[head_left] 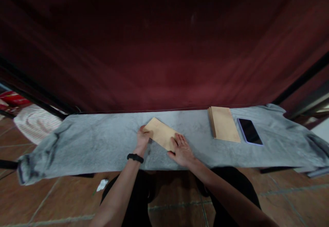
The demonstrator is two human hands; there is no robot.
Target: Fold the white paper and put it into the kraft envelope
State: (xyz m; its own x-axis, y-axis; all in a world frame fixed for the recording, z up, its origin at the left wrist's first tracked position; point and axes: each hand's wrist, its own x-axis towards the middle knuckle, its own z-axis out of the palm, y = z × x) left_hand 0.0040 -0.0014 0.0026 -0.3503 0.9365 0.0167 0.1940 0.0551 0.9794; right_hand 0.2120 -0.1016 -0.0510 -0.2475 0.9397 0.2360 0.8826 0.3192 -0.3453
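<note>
A narrow, tan piece of kraft paper [160,133] lies slantwise on the grey cloth, in the middle of the head view. It could be folded or an envelope; I cannot tell which. My left hand [143,137], with a black band on its wrist, pinches the paper's left end between thumb and fingers. Across the right end rests my right hand [182,150], its fingers stretched out flat on the paper and the thumb apart at the near edge. To the right lies a stack of tan kraft paper pieces [224,123], wider than the one in my hands.
A phone [250,131] with a pale purple edge lies right of the stack. The grey cloth [102,141] covers a long, narrow bench. Behind it rises a dark red panel [164,66]. A white scrap [102,185] lies on the tiled floor, and striped fabric [37,122] shows at left.
</note>
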